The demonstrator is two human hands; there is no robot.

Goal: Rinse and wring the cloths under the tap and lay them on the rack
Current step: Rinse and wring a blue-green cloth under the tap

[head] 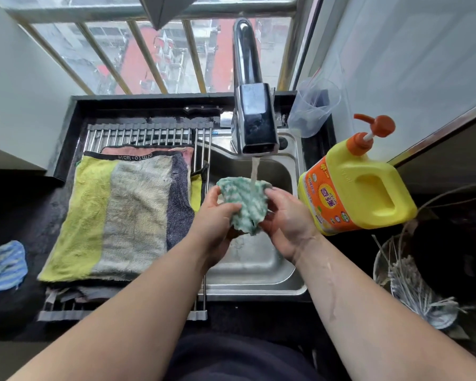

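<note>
Cloth [245, 207] (green-white, bunched) gripped by left hand [217, 215] and right hand [286, 221], lengthwise toward tap [254, 122]

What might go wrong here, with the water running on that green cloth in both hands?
Water from the tap hits the green cloth held by the left hand and right hand; it may splash past the sink. The yellow soap bottle stands right beside the right hand and could get knocked. The striped towel already covers most of the rack, so room for laying this cloth looks tight.
</note>
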